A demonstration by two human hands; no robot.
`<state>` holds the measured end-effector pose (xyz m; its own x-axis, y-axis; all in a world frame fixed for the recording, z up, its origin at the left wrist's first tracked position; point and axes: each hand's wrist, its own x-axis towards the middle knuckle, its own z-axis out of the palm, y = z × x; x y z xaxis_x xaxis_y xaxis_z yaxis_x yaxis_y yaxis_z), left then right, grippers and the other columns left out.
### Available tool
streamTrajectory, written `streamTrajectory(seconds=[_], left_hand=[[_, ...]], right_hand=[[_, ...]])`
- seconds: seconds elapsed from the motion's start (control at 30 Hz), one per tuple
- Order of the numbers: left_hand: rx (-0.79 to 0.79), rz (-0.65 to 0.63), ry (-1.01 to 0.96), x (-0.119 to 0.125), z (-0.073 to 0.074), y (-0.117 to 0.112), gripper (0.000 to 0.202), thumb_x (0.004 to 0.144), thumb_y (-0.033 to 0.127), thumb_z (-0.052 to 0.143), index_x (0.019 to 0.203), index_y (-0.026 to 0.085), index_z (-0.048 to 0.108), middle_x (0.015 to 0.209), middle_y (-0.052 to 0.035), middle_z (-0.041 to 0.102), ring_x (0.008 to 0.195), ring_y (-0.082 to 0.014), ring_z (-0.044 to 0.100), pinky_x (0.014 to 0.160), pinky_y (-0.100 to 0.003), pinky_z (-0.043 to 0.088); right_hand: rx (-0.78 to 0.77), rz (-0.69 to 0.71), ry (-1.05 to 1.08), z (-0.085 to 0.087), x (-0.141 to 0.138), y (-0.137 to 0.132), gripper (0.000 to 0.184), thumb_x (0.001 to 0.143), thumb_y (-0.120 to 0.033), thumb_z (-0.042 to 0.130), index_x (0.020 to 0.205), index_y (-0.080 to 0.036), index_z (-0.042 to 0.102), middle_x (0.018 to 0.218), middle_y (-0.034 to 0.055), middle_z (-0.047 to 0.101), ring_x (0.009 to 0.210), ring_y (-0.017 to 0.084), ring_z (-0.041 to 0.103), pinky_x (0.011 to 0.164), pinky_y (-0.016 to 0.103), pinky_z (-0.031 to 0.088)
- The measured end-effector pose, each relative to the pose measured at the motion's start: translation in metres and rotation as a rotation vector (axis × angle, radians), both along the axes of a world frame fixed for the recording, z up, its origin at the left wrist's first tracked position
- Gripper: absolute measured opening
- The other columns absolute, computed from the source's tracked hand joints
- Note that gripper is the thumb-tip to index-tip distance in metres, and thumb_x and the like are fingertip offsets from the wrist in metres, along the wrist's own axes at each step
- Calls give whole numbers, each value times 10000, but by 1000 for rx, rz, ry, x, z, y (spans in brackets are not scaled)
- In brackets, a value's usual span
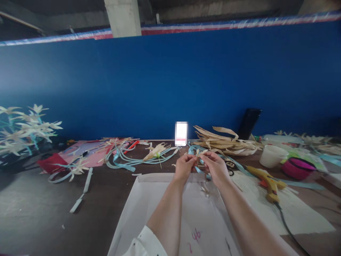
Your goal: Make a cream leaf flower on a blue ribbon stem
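Note:
Over the far edge of a white box lid (149, 202), my left hand (185, 166) and my right hand (216, 168) meet fingertip to fingertip. Both pinch a small pale husk flower (201, 153), partly hidden by the fingers. Light blue ribbon (198, 170) hangs down between the palms. A few husk scraps (205, 191) lie in the lid below. Just behind the hands rests a heap of dried corn husks (221, 142). Scissors (230, 166) with black handles lie beside my right hand, their blades hidden.
At right, a yellow glue gun (269, 183) with a black cord lies on white paper, near a white cup (273, 156) and a pink bowl-like item (298, 168). Pale blue tubing (128, 161) coils at left. Finished-looking husk flowers (29, 128) stand far left. A blue partition (170, 81) rises behind.

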<state>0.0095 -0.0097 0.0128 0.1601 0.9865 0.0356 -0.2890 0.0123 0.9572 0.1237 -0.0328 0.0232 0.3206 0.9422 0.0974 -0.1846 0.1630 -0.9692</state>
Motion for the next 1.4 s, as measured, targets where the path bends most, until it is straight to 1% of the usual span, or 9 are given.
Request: streamTrajectory(seconds=[0.2,0.5,0.73,1.0,1.17,1.27,1.33,1.4], left_hand=[[-2,12,7,0,1,0,326,584,409,712,741,135,633,525,19,552,430,-58,454,408,-169,345],[6,14,6,0,-1,1,335,592,421,709,745,134,628,519,21,552,418,-54,445,412,-169,353],[5,18,26,-1,-1,0,329,600,422,705,751,138,634,528,20,554,422,-55,450,423,-175,369],[58,6,3,0,-5,2,253,638,358,679,737,130,628,537,21,545,441,-58,452,439,-179,368],[77,14,-1,0,-7,3,248,648,350,666,749,127,626,560,19,544,462,-59,459,450,-178,371],[70,11,-10,0,-7,3,253,651,359,662,739,126,620,544,26,529,444,-51,437,441,-174,361],[62,9,-19,0,-6,3,263,646,371,665,730,127,617,534,30,519,434,-47,424,434,-172,350],[55,20,-26,0,-6,4,274,635,381,673,728,130,618,535,31,520,436,-47,425,433,-172,346]], right_hand=[[8,-19,-12,2,-1,-1,348,547,-445,756,736,-195,607,433,-82,419,363,56,324,354,198,227],[3,8,19,3,-2,-3,335,569,-424,753,759,-190,607,449,-76,430,384,54,323,361,185,217],[-31,17,28,5,-3,-3,354,531,-429,769,733,-196,597,432,-83,429,370,55,327,355,189,221],[-18,27,42,3,-2,-2,331,543,-404,771,735,-194,601,443,-78,433,377,49,338,344,173,222],[-15,36,54,1,-3,-2,329,542,-383,772,741,-183,603,468,-70,451,387,43,341,335,158,223],[-32,-4,92,-1,-2,1,338,566,-377,749,806,-191,601,586,-39,557,404,45,368,322,156,229],[-52,-84,120,-2,-1,4,363,560,-364,742,846,-201,590,697,-14,617,418,53,401,315,163,250],[-72,-196,136,2,0,6,389,534,-329,747,862,-206,578,735,-6,628,433,66,433,315,171,280]])
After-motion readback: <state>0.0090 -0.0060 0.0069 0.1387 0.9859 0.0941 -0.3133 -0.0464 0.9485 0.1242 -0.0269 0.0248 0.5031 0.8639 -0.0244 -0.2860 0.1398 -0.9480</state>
